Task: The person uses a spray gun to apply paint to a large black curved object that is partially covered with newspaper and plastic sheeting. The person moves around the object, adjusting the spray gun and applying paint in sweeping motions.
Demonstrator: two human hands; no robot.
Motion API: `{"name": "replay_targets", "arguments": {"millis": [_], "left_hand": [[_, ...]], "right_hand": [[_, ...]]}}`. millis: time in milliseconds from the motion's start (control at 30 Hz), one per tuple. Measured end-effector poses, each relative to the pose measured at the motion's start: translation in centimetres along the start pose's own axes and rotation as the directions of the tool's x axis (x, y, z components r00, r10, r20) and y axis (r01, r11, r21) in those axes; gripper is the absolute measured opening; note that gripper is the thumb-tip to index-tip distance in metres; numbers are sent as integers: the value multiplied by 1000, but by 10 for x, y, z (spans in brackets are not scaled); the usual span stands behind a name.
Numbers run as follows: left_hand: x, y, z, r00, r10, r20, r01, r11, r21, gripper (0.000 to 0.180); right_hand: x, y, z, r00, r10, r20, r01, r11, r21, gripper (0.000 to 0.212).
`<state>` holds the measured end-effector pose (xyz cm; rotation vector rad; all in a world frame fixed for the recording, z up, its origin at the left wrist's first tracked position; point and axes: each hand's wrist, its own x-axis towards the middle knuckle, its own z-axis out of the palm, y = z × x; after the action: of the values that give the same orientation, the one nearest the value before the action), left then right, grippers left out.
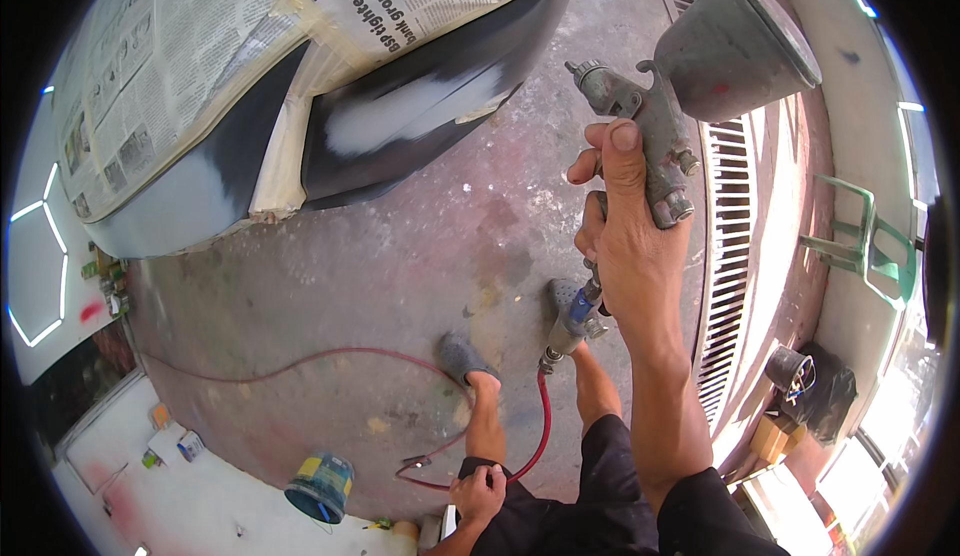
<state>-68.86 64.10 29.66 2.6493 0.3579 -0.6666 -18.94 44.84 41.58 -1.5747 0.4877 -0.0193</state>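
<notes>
My right hand is wrapped round the handle of a grey, paint-stained spray gun, raised to the right of the car part. A large grey cup sits on the gun's top and tilts to the right. Below the grip hangs a metal fitting with a blue band, joined to a red air hose. Low by my thigh, my left hand is closed where the hose passes. At upper left stands a dark bumper with a pale grey patch, its upper area masked with newspaper and tape.
The hose loops over the stained concrete floor. A floor grating runs along the right, with a green chair beyond it. A paint-smeared bucket stands at lower left; a dark bucket and a cardboard box lie at right.
</notes>
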Motion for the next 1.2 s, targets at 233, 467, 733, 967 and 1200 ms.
{"name": "replay_targets", "arguments": {"millis": [233,467,733,967,1200], "left_hand": [[8,10,-4,999,25,25,-25,1000,3,25],[6,10,-1,999,-37,30,38,998,-45,30],[6,14,-2,997,-20,74,23,999,-38,33],[7,16,-3,997,28,74,-22,996,-85,32],[1,11,1,996,21,82,-14,997,-82,30]], "right_hand": [[0,-4,-19,938,117,326,-142,988,53,57],[21,-13,-33,998,0,57,2,999,-48,58],[30,-24,-52,987,63,148,-57,997,-44,59],[32,-24,-48,995,-90,-46,87,994,-68,58],[7,-12,-29,981,1,192,13,997,-71,55]]}}
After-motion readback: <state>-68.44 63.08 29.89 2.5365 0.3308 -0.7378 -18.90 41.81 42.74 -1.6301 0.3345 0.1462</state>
